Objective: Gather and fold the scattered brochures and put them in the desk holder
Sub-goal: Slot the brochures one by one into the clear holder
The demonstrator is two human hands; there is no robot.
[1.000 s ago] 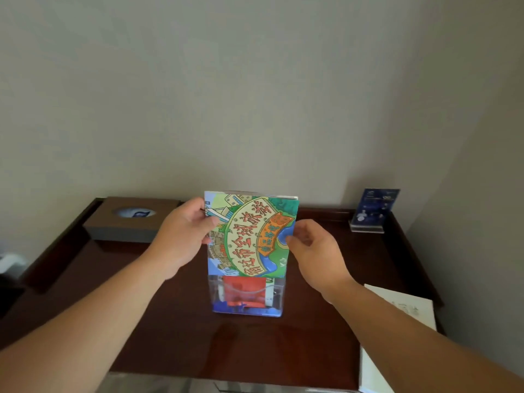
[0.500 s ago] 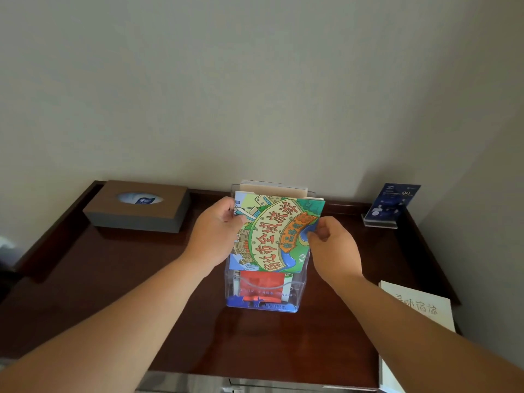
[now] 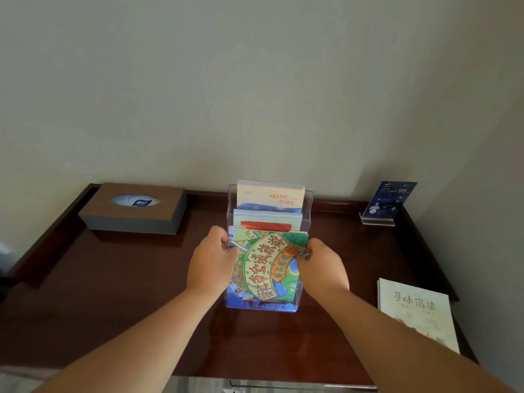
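The tabletop (image 3: 113, 293) before me is dark polished wood, glossy enough to mirror the clear, smooth plastic holder (image 3: 308, 214). The brochure (image 3: 263, 268) pinched between my left hand (image 3: 211, 265) and right hand (image 3: 323, 268) is smooth printed paper. The booklet (image 3: 416, 316) is matt cream paper, and the tissue box (image 3: 127, 222) looks matt.

Dark reddish-brown wooden bench (image 3: 127, 279), polished, with a raised lip along its back and side edges, set against a pale wall. Standing on it: a brown tissue box (image 3: 133, 214) at back left; a clear desk holder (image 3: 308, 205) at centre, well apart from the box; a blue card stand (image 3: 390, 202) at back right. A cream booklet (image 3: 416, 313) lies flat at front right.
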